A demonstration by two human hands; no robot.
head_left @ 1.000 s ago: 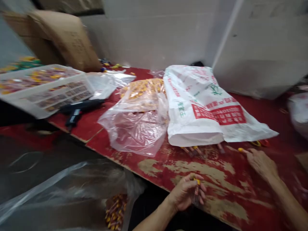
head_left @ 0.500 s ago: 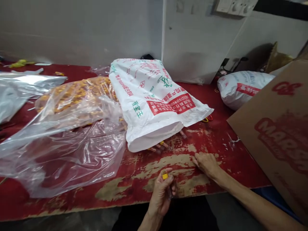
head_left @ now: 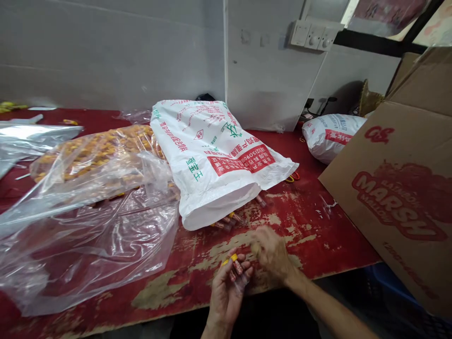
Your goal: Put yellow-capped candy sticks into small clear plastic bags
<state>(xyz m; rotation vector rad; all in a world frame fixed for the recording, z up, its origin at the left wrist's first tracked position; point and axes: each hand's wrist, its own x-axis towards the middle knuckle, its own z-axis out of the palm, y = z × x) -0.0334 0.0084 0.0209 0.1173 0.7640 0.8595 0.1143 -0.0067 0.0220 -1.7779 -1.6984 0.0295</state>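
Two small clear tubes with yellow caps and reddish contents (head_left: pixel 237 266) lie in my left hand (head_left: pixel 228 287), its fingers curled around them near the table's front edge. Just to the right, my right hand (head_left: pixel 271 252) hangs over the worn red table (head_left: pixel 162 287), smeared by motion, so its fingers and anything in them cannot be made out. Beyond both hands lies a white printed sack (head_left: pixel 212 146), its open mouth facing me. Several similar tubes (head_left: pixel 228 220) stick out from under that mouth.
A clear plastic bag (head_left: pixel 102 150) full of yellow-capped pieces lies left of the sack, its loose film spread forward. At the right stands a cardboard box (head_left: pixel 395 188), with another white sack (head_left: pixel 328 136) behind it. Rubber bands (head_left: pixel 293 177) lie near the sack's corner.
The view has shifted. My right hand has moved left, close to my left hand. My left hand has turned more palm up, and two capped tubes now show in it where one cap showed.
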